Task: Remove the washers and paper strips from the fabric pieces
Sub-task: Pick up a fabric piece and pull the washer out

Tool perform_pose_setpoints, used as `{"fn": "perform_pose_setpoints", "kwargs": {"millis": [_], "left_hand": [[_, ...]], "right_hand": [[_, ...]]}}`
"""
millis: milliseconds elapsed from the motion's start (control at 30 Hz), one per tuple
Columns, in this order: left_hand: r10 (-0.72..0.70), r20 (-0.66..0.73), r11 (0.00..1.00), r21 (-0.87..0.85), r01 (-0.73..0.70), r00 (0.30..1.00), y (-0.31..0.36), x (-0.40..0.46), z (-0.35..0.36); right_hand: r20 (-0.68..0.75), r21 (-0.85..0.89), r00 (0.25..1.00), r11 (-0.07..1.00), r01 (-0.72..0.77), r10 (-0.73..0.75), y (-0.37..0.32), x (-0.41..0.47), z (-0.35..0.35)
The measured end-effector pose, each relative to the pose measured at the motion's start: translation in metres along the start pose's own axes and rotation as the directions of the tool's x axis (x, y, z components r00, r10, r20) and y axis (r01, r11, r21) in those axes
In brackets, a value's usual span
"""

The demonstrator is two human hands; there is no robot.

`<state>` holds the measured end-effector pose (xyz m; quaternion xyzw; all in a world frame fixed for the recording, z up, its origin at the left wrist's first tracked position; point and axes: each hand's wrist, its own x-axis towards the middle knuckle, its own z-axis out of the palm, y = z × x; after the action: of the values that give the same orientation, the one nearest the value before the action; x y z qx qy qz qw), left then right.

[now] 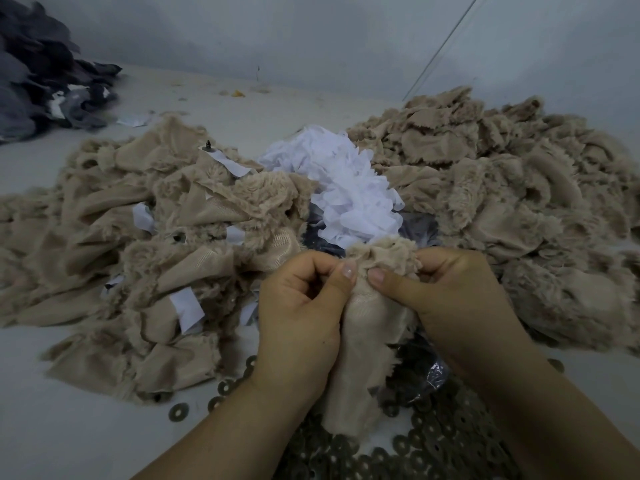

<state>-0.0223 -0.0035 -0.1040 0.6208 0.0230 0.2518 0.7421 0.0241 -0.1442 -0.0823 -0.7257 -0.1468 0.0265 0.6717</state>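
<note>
Beige plush fabric piece [367, 327] pinched at its far, bunched end between both thumbs, hanging toward the near edge with its long axis running far to near. Left hand [298, 306] curled tight, thumb pressing the fabric's left side of the bunch; right hand [446, 303] gripping from the right, thumb tip almost meeting the left one. No washer or paper strip visible on this piece; likely hidden inside the gathered top, right at the thumbs, equally close to either hand. Loose washers [433, 441] heaped near, under the wrists. White paper strips [346, 188] piled just beyond the hands, centre. Unprocessed pile [138, 237] at left, strips showing in it; fabric heap [502, 188] at right, apparently stripped. Dark grey fabric [41, 74] far left.
</note>
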Motion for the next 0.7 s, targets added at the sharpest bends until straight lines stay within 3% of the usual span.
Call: {"fn": "perform_pose_setpoints", "kwargs": {"millis": [233,400,600,700], "left_hand": [[0.002,0.011,1.0,0.024,-0.002,1.0,-0.002,0.0,-0.001],[0.048,0.022,0.994,0.102,-0.05,0.999,-0.006,0.002,-0.002],[0.228,0.065,0.895,0.378,-0.235,0.972,-0.005,0.001,0.003],[0.459,0.164,0.712,0.52,-0.471,0.873,0.0,0.003,0.0]], "right_hand": [[-0.042,-0.208,0.995,0.975,0.078,-0.089,-0.007,-0.003,0.002],[-0.057,-0.158,0.995,0.985,0.067,-0.077,-0.011,-0.006,0.004],[-0.084,0.119,0.979,0.977,-0.177,0.187,0.0,-0.002,0.005],[-0.017,0.225,0.943,0.92,-0.321,0.333,-0.003,0.002,0.004]]}}
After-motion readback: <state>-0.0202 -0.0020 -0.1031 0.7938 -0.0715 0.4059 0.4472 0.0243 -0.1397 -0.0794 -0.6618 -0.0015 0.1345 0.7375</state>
